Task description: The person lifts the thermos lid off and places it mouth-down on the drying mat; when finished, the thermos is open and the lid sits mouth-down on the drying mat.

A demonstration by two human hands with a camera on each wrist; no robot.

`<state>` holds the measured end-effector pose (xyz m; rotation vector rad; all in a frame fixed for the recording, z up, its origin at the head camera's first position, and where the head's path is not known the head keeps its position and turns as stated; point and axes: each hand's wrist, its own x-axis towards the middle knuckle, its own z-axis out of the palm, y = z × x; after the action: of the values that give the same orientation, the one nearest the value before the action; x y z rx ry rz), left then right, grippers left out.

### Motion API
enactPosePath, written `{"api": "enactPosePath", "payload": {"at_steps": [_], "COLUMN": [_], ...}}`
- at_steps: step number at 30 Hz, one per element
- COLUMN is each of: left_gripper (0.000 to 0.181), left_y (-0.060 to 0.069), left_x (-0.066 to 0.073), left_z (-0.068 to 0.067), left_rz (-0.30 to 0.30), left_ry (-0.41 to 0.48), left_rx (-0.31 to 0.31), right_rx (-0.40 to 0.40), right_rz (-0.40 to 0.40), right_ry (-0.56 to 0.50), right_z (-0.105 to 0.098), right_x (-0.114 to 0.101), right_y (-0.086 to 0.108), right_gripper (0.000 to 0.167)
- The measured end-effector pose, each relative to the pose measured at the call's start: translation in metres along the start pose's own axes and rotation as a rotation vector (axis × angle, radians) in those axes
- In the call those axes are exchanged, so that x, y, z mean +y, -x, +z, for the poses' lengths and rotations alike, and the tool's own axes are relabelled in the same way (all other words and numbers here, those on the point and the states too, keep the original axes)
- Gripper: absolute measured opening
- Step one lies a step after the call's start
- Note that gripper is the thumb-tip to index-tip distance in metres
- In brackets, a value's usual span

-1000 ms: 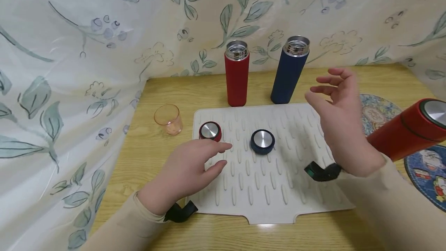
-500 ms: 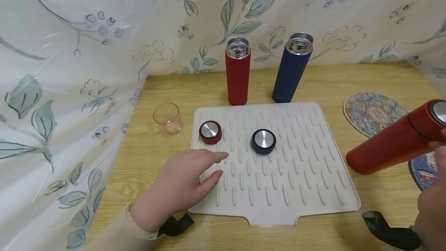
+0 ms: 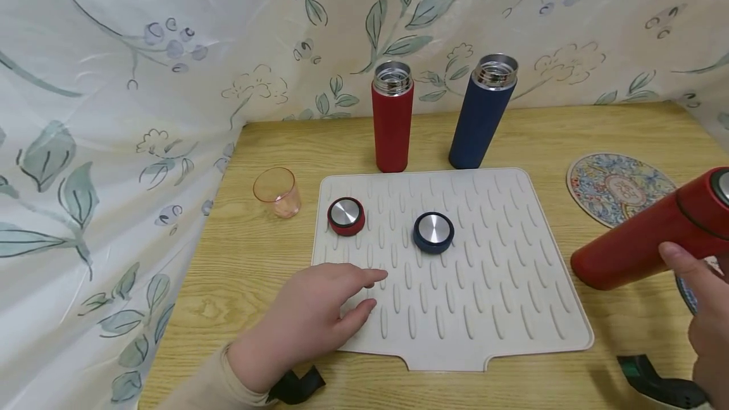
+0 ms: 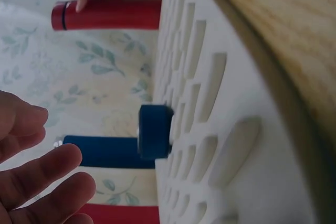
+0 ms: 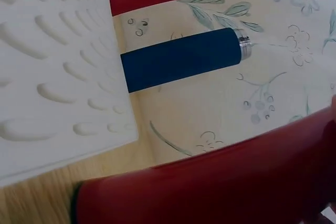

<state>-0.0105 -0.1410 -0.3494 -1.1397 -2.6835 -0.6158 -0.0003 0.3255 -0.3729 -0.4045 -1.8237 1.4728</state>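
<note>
My left hand (image 3: 307, 318) hangs over the white mat's (image 3: 484, 309) lower left with fingers loosely spread, holding nothing. On the mat lie a red lid (image 3: 345, 215) and a dark blue lid (image 3: 434, 233), both with silver tops. At the right edge, my right hand (image 3: 706, 309) grips the tall red lidded bottle (image 3: 643, 242), thumb across its side; the bottle stands upright in the left wrist view (image 4: 115, 15). Behind the mat stand a smaller red bottle (image 3: 393, 125) and a dark blue bottle (image 3: 483, 119), both without lids, steel necks showing.
A clear pinkish glass (image 3: 279, 193) stands left of the mat. A round patterned coaster (image 3: 615, 185) lies at the right, and a blue one (image 3: 686, 293) is mostly hidden by the lidded bottle. Floral cloth (image 3: 285, 30) hangs behind the wooden table (image 3: 228, 258).
My right hand has moved from above the mat's right side to the lidded red bottle and taken hold of it. My left hand has shifted slightly down, away from the red lid.
</note>
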Motion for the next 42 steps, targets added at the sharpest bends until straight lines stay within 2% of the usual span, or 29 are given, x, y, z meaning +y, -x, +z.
{"api": "enactPosePath", "payload": {"at_steps": [1,2,4,7,9,13,15,18,21,22,24,26,28,31,34,38,42], "left_gripper": [0.039,0.039,0.038,0.038,0.038,0.038,0.038,0.038,0.041,0.042,0.047,0.052,0.058,0.066,0.074,0.082,0.076], "left_y": [0.0,0.0,-0.001,-0.001,-0.001,-0.002,-0.002,-0.002,-0.004,-0.005,-0.008,-0.01,-0.012,-0.016,-0.019,-0.022,-0.025], "left_x": [0.001,0.002,0.004,0.006,0.007,0.008,0.008,0.008,0.009,0.01,0.012,0.015,0.019,0.025,0.032,0.041,0.047], "left_z": [0.001,0.002,0.004,0.004,0.004,0.004,0.004,0.003,0.001,0.0,-0.002,-0.004,-0.007,-0.011,-0.016,-0.022,-0.023], "left_rz": [0.01,0.021,0.035,0.041,0.038,0.031,0.026,0.021,0.02,0.023,0.026,0.037,0.058,0.108,0.136,0.174,0.266], "left_ry": [-0.002,-0.004,0.005,0.011,0.012,-0.006,-0.011,-0.013,-0.006,0.001,0.019,0.041,0.065,0.089,0.108,0.138,0.126], "left_rx": [0.001,0.002,0.001,-0.002,-0.004,0.001,0.002,0.004,0.021,0.034,0.067,0.106,0.15,0.217,0.236,0.186,0.137], "right_rx": [-0.015,-0.023,-0.03,-0.04,-0.041,-0.053,-0.055,-0.104,-0.244,-0.301,-0.429,-0.545,-0.63,-0.737,-0.803,-0.854,-0.91], "right_rz": [0.06,0.074,0.188,0.304,0.371,0.438,0.422,0.271,0.051,-0.041,-0.158,-0.323,-0.445,-0.586,-0.711,-0.846,-0.896], "right_ry": [0.021,0.058,0.098,0.253,0.3,0.398,0.399,0.342,0.312,0.334,0.436,0.522,0.572,0.552,0.523,0.519,0.522], "right_z": [0.003,0.005,0.009,0.014,0.015,0.018,0.02,0.024,0.027,0.029,0.03,0.033,0.039,0.051,0.065,0.081,0.087], "right_x": [-0.003,-0.004,-0.01,-0.021,-0.027,-0.041,-0.049,-0.06,-0.07,-0.073,-0.08,-0.085,-0.088,-0.092,-0.096,-0.099,-0.101], "right_y": [0.001,0.001,0.002,0.003,0.005,0.013,0.018,0.026,0.033,0.036,0.043,0.049,0.056,0.063,0.069,0.079,0.087], "right_gripper": [0.077,0.079,0.084,0.091,0.093,0.093,0.093,0.097,0.104,0.102,0.101,0.102,0.104,0.103,0.097,0.094,0.093]}}
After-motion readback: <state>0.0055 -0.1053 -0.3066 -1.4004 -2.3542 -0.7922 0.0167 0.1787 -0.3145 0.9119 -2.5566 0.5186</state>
